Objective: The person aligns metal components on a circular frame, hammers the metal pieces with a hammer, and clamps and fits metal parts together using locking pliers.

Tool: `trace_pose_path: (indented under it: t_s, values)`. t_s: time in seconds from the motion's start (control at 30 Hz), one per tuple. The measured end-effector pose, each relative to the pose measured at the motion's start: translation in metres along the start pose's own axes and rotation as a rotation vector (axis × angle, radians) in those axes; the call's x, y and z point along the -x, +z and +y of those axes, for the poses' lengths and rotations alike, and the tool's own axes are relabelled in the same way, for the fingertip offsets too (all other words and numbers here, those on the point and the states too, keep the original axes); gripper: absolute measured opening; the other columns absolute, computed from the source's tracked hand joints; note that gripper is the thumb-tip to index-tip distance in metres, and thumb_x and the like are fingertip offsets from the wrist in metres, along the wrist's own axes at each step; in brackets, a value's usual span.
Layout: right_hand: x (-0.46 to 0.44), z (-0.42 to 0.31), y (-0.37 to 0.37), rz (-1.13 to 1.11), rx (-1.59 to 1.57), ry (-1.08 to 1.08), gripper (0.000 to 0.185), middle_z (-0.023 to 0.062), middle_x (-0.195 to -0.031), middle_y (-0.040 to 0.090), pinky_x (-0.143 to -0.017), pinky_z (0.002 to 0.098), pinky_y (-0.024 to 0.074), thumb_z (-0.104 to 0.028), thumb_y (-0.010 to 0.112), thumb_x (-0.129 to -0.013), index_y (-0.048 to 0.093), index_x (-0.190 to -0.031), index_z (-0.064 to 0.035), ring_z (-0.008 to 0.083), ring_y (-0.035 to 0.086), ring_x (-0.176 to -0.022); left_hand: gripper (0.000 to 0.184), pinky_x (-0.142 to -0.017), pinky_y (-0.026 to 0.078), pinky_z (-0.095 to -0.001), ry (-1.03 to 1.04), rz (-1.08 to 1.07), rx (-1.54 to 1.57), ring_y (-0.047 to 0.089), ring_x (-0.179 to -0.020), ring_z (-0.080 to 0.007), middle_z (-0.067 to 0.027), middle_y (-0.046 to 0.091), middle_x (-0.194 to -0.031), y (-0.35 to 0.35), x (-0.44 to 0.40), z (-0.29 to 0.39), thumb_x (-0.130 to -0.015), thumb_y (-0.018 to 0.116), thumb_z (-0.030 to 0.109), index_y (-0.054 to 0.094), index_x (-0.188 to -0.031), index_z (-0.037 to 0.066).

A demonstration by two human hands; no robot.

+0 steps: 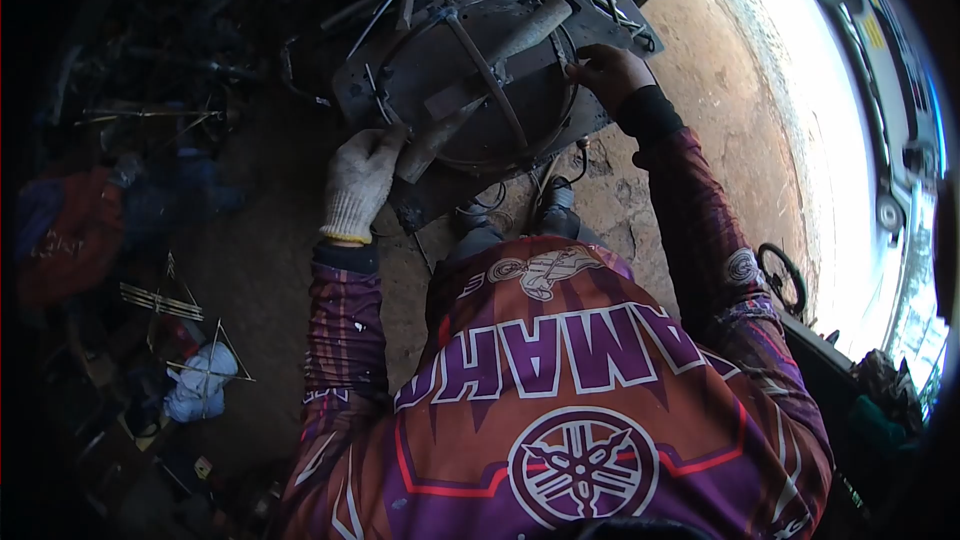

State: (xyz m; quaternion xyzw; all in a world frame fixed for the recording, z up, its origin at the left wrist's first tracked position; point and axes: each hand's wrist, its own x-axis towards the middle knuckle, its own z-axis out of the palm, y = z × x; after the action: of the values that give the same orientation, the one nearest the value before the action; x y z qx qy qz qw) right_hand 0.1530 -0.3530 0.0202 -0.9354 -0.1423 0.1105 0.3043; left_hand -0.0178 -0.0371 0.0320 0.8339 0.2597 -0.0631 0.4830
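A round metal ring with a crossbar (484, 65) lies on a dark metal table (350, 90). My left hand (362, 180), in a pale knitted glove, is at the ring's lower left side, its fingers pressed together; what they hold, if anything, is hidden. On the right side, my bare right hand (607, 77) pinches the ring's rim between thumb and fingers. A grey flat bar or pipe (530, 30) runs slantwise across the ring, and its lower end (432, 145) comes close to my left hand.
Rods and tools (400, 0) lie at the table's back edge. Cables hang by my feet (558, 198). On the left floor are a white bundle (203, 380) and thin sticks (160, 300). A wheel (782, 280) is at right, with vehicles (850, 40) outside.
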Motion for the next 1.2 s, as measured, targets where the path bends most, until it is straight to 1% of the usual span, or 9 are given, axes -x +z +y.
trace_pose_path:
  t_s: [0.33,0.43,0.77,0.87,0.93,0.97,1.03,1.13,1.2]
  values:
    - [-0.023,0.013,-0.002,-0.208,0.015,-0.091,0.046,0.015,-0.094,0.07,-0.08,0.0378,0.0524,-0.04,0.077,-0.08,0.069,-0.107,-0.0032,0.0283,0.068,-0.09,0.024,-0.073,0.047,-0.0237,-0.235,-0.108,0.236,0.06,-0.082,-0.009,-0.0038,0.068,-0.092,0.007,-0.009,-0.002,-0.093,0.062,0.022,0.069,-0.102,0.0]
    - [-0.022,0.011,-0.003,-0.248,0.055,-0.104,0.045,0.0161,-0.092,0.07,-0.079,0.0397,0.0523,-0.042,0.076,-0.079,0.068,-0.101,-0.0029,0.0314,0.068,-0.089,0.024,-0.068,0.047,-0.0248,-0.219,-0.078,0.391,0.059,-0.074,-0.0096,-0.0035,0.067,-0.084,0.011,-0.01,-0.01,-0.091,0.065,0.024,0.069,-0.095,0.0]
    - [-0.042,0.002,-0.009,-0.43,0.217,-0.134,0.048,0.0167,-0.093,0.07,-0.08,0.0414,0.0525,-0.048,0.076,-0.076,0.07,-0.095,-0.0045,0.034,0.067,-0.09,0.022,-0.069,0.047,-0.0259,-0.223,-0.1,0.343,0.058,-0.075,-0.0098,-0.0029,0.066,-0.086,0.006,-0.014,-0.017,-0.09,0.063,0.021,0.069,-0.097,0.001]
    - [-0.038,0.004,-0.011,-0.402,0.177,-0.113,0.049,0.0159,-0.091,0.07,-0.08,0.0406,0.0529,-0.049,0.077,-0.075,0.071,-0.096,-0.0058,0.0333,0.068,-0.089,0.023,-0.07,0.048,-0.0272,-0.201,-0.097,0.273,0.063,-0.076,-0.0147,-0.0066,0.068,-0.087,0.007,-0.014,-0.009,-0.091,0.063,0.023,0.07,-0.095,0.001]
    - [-0.029,0.007,-0.009,-0.34,0.142,-0.106,0.05,0.0154,-0.09,0.07,-0.08,0.04,0.0531,-0.05,0.077,-0.075,0.071,-0.097,-0.0063,0.0326,0.068,-0.088,0.019,-0.073,0.051,-0.0304,-0.066,0.283,-0.394,0.067,-0.081,-0.0206,-0.0113,0.07,-0.09,0.017,0.004,0.027,-0.093,0.062,0.02,0.07,-0.096,0.003]
    - [-0.025,0.008,-0.009,-0.329,0.098,-0.064,0.05,0.0149,-0.091,0.071,-0.08,0.0394,0.0532,-0.051,0.077,-0.075,0.072,-0.098,-0.0063,0.0316,0.068,-0.088,0.019,-0.073,0.051,-0.0304,-0.065,0.285,-0.389,0.067,-0.081,-0.0206,-0.0113,0.07,-0.09,0.021,0.014,0.037,-0.093,0.062,0.02,0.07,-0.096,0.003]
    - [-0.021,0.015,-0.004,-0.322,0.059,-0.018,0.051,0.0144,-0.091,0.071,-0.08,0.0388,0.0533,-0.052,0.077,-0.075,0.072,-0.099,-0.0063,0.0307,0.068,-0.088,0.018,-0.073,0.053,-0.0354,0.415,0.655,-0.36,0.068,-0.082,-0.0279,-0.014,0.07,-0.09,0.031,0.035,0.05,-0.091,0.065,0.02,0.07,-0.094,0.003]
    - [-0.026,0.025,0.0,-0.311,0.005,-0.018,0.053,0.0148,-0.093,0.071,-0.08,0.0383,0.0535,-0.053,0.077,-0.076,0.071,-0.101,-0.0061,0.0292,0.068,-0.09,0.012,-0.063,0.054,-0.0346,0.835,0.432,-0.304,0.067,-0.071,-0.0246,-0.0114,0.069,-0.084,0.06,0.067,0.073,-0.082,0.073,0.005,0.067,-0.091,0.004]
    - [-0.024,0.025,0.0,-0.316,-0.009,0.018,0.053,0.0148,-0.094,0.071,-0.078,0.0382,0.0534,-0.052,0.076,-0.076,0.071,-0.101,-0.0057,0.0286,0.068,-0.089,0.017,-0.061,0.054,-0.0344,0.836,0.361,-0.42,0.066,-0.071,-0.0224,-0.0081,0.067,-0.081,0.088,0.074,0.055,-0.084,0.074,0.018,0.068,-0.097,0.007]
